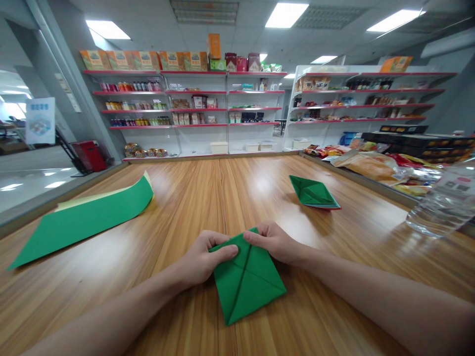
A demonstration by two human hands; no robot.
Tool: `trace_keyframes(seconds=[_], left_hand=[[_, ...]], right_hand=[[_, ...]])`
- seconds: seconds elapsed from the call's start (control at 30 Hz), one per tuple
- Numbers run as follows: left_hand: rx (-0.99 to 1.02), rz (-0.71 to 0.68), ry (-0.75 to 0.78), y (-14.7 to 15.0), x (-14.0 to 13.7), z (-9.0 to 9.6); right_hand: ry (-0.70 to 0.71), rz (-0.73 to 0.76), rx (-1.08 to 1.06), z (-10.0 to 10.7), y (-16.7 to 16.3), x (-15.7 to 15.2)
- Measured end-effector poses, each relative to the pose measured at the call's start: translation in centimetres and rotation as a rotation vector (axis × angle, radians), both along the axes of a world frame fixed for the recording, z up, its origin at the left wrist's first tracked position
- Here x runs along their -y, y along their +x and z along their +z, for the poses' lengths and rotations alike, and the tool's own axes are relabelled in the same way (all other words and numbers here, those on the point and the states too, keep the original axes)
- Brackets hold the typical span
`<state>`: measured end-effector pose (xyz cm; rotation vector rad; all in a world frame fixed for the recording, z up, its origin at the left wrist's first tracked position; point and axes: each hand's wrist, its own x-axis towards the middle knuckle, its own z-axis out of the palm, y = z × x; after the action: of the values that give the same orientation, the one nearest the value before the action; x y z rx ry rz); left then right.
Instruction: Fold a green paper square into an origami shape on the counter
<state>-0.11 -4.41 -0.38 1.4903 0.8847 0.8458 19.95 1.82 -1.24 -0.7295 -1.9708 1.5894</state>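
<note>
A folded green paper square (256, 282) with crossing creases is held between my two hands, low in the middle of the head view. My left hand (202, 259) pinches its upper left edge, thumb on top and fingers behind. Near the top corner my right hand (272, 242) grips the same paper, its thumb lying on the front face. Farther back on the right rests a stack of folded papers (311, 192), green on top with other colours at its lower edge. Flat green sheets (89, 212) with a pale yellow layer lie at the left, their far end curling up.
The wooden table (185, 198) has a raised rim. A clear plastic bottle (441, 202) stands at the right edge. Beyond that rim are packaged snacks (374, 165) and black boxes (419, 146). Stocked shelves (196, 109) line the back.
</note>
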Motion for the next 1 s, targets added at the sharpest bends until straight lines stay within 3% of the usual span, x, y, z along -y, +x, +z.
trace_keyframes(seconds=[0.13,0.2,0.37,0.4,0.47,0.6,0.8,0.87,1.0], left_hand=[[0.018,-0.013,-0.031,-0.1,-0.2,-0.3],[0.033,-0.034,-0.058,-0.2,-0.3,-0.3],[0.057,-0.076,-0.106,-0.1,-0.4,-0.2],[0.061,-0.072,-0.106,-0.1,-0.5,-0.2],[0.068,-0.053,-0.102,-0.2,-0.5,-0.3],[0.059,-0.014,-0.092,-0.3,-0.6,-0.7],[0.041,0.001,-0.107,-0.2,-0.8,-0.8],[0.052,0.005,-0.119,-0.2,-0.9,-0.8],[0.099,0.035,-0.151,-0.3,-0.9,-1.0]], right_hand=[[-0.037,0.021,-0.019,0.0,0.0,0.3],[0.036,-0.003,-0.010,0.2,0.0,0.6],[0.634,-0.083,0.132,1.2,0.0,1.1],[0.694,-0.111,0.153,1.3,0.0,1.2],[0.657,-0.143,0.169,1.2,0.0,1.1],[0.435,-0.134,0.144,0.5,-0.1,0.5],[0.542,-0.175,0.214,0.4,0.0,-0.1],[0.661,-0.182,0.282,0.7,0.1,0.0],[1.038,-0.280,0.415,1.4,0.1,0.7]])
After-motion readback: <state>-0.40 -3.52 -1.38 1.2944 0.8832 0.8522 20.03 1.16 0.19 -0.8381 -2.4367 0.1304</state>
